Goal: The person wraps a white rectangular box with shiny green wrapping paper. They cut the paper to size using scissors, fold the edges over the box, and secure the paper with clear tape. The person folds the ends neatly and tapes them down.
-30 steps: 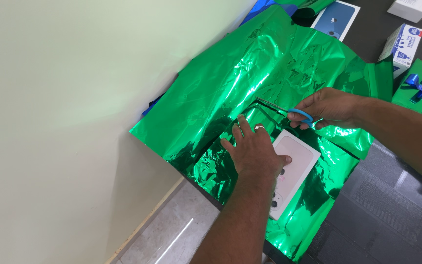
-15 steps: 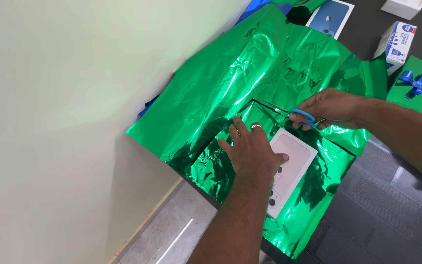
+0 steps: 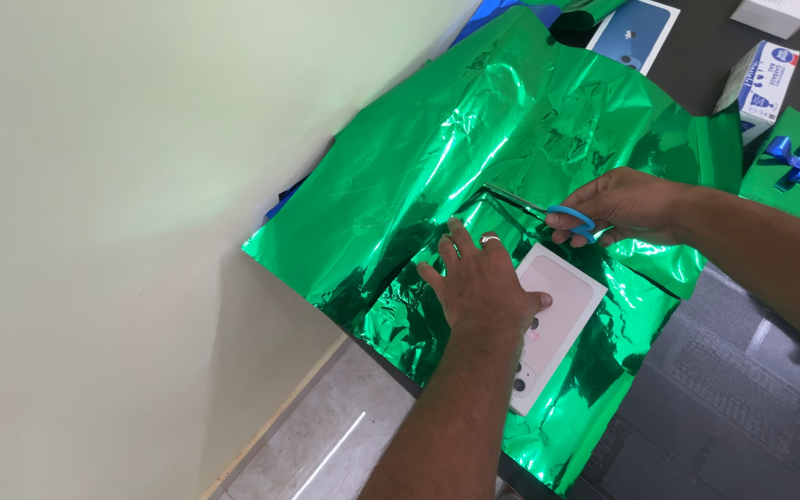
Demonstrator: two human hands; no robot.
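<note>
A large sheet of shiny green foil wrapping paper [image 3: 474, 130] lies spread over a dark table, against a pale wall. On it rests a white flat phone box [image 3: 562, 310] with a pink phone pictured on its lid. My left hand [image 3: 479, 282] lies flat, palm down, pressing the box's left edge and the foil beside it; a ring shows on one finger. My right hand [image 3: 627, 204] grips blue-handled scissors [image 3: 548, 213], whose blades point left into a cut in the foil just above the box.
At the far right lies a green-wrapped package with a blue ribbon bow [image 3: 793, 162]. Behind it stand a small white and blue carton [image 3: 759, 83], a blue phone box [image 3: 633, 32] and a white box [image 3: 775, 14]. The dark table [image 3: 724, 398] ends near the wall, with floor tiles [image 3: 326, 435] below.
Both hands and the scissors stay almost where they were; the blades remain at the same cut in the foil. The view shifts slightly.
</note>
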